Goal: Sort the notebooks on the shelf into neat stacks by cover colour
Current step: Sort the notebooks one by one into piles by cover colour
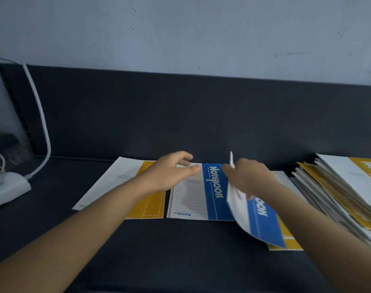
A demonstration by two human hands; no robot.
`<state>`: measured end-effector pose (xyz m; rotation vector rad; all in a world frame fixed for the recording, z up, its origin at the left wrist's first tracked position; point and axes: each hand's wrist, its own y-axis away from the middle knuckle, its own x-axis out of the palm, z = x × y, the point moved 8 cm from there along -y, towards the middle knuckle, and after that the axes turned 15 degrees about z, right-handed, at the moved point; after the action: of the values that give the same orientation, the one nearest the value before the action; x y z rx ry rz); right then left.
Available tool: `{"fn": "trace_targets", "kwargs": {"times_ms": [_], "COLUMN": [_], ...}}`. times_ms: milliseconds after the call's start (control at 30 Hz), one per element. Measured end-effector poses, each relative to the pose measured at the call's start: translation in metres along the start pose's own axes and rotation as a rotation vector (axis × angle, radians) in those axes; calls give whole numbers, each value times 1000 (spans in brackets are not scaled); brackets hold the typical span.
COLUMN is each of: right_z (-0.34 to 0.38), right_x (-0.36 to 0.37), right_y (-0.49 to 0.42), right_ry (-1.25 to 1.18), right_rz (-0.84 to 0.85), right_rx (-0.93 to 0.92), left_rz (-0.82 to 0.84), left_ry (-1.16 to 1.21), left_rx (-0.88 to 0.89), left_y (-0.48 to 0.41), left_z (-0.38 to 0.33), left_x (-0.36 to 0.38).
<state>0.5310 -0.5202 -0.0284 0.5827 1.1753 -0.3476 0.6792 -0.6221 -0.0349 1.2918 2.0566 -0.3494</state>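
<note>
Right hand [250, 178] grips the lifted blue notebook [260, 225] at its far edge. The fingers curl round the cover, with the fingertips hidden behind it. The book is tilted and its cover bowed, and one white corner sticks up past the knuckles. The cover has a white panel beside a blue band, and the hand partly covers the white lettering.

Left hand [172, 174] holds nothing, fingers loosely spread and thumb out, over the far left corner of the flat blue notebook [201, 193]. We cannot tell whether it touches. That book lies flat at the centre of the dark shelf [180, 254]. It reads "Notebook" in white on blue, with a ruled white panel to the left and "A5" at the near corner.

The flat book's right part is hidden behind the lifted one. Below the lifted book, a yellow notebook [286, 243] shows only its near strip.

Left of centre lie overlapped yellow notebooks [153, 206], crossed by the left forearm. At the right is an untidy pile [332, 187] of yellow-and-white notebooks, cut off by the frame edge. At the far left are a power strip [7, 187] and a white cable [40, 123] against the dark back panel [201, 113].
</note>
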Motion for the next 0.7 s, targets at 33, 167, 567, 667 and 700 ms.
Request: {"fn": "trace_targets", "kwargs": {"times_ms": [33, 167, 567, 667, 700], "right_z": [9, 49, 26, -22, -35], "right_x": [-2, 3, 6, 9, 15], "right_y": [-4, -16, -18, -5, 1], "right_ry": [-46, -71, -60, 204, 229], "right_rz": [-20, -113, -87, 1, 76], "right_rx": [-13, -76, -223, 34, 107], "left_rz": [-43, -209, 291, 342, 333], "left_ry": [138, 203, -666, -722, -727], "left_rx": [9, -27, -209, -244, -247], "left_y": [-3, -8, -7, -14, -16], "left_z": [-1, 5, 23, 34, 33], "left_x": [1, -7, 41, 52, 54]}}
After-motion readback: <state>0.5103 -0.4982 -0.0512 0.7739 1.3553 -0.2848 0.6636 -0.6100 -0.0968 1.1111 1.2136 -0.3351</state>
